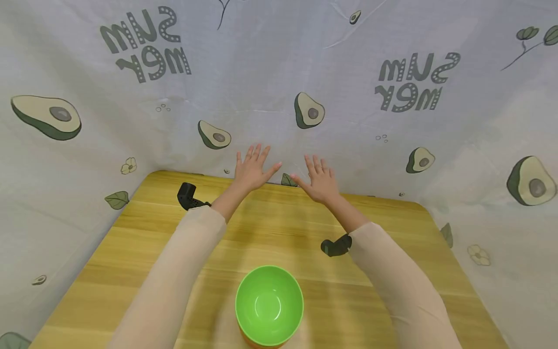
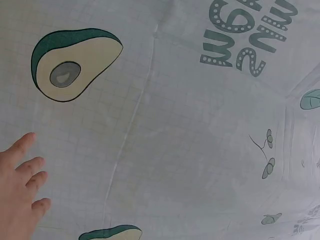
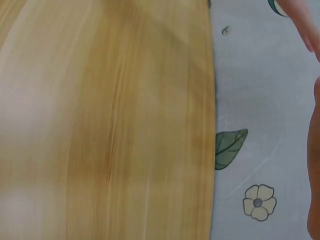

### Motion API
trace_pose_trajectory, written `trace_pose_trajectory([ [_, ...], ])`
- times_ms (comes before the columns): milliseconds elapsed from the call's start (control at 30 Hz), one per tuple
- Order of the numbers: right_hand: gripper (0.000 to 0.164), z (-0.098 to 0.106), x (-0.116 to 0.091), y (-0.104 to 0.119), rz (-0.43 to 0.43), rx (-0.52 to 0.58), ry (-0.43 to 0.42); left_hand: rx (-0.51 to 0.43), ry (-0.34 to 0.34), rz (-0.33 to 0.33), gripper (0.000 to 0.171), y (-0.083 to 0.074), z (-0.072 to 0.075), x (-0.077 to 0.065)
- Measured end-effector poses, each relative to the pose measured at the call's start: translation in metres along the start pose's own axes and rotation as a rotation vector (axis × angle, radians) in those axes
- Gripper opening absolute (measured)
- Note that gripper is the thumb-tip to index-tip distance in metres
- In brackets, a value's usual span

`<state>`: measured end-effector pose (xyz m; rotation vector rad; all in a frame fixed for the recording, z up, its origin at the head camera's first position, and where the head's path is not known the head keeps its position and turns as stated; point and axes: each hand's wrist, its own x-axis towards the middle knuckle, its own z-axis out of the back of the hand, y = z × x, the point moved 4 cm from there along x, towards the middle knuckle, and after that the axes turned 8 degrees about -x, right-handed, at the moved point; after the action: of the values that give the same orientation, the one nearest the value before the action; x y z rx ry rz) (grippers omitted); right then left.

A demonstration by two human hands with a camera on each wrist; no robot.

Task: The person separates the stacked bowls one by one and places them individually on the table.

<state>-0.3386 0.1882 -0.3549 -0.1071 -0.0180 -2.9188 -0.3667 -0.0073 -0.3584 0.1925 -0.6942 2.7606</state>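
Both hands reach out over the far edge of the wooden table, fingers spread and holding nothing. In the head view the left hand [image 1: 251, 172] is raised with its back showing, and its fingers [image 2: 31, 172] also appear at the left edge of the left wrist view. The right hand [image 1: 321, 184] is held likewise, a little way to its right; only part of it shows at the right edge of the right wrist view. Nearer the body stands a green bowl [image 1: 269, 306], nothing seen inside it, with an orange rim or item just visible beneath. Neither hand touches it.
The wooden table [image 1: 279, 228] ends at a pale curtain [image 1: 261, 87] printed with avocados and lettering, which also hangs at both sides. Black wrist-worn devices stick out by the left sleeve [image 1: 187, 196] and the right sleeve [image 1: 336, 246].
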Motion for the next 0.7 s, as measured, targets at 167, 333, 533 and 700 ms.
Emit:
trace_pose_trajectory([
  [167,0.085,0.003,-0.008,0.006,0.029,0.026,-0.025,-0.021,-0.018,-0.036,0.074,-0.004,0.003,-0.004],
  [333,0.083,0.004,-0.019,0.012,0.051,0.111,-0.040,-0.012,-0.028,-0.117,0.074,-0.011,0.006,-0.010],
  [533,0.079,0.004,-0.035,0.021,0.128,0.199,-0.017,-0.046,-0.042,-0.199,0.072,-0.021,0.011,-0.023],
  [700,0.076,0.006,-0.047,0.024,0.168,0.273,-0.004,-0.047,-0.040,-0.262,0.071,-0.023,0.015,-0.040],
])
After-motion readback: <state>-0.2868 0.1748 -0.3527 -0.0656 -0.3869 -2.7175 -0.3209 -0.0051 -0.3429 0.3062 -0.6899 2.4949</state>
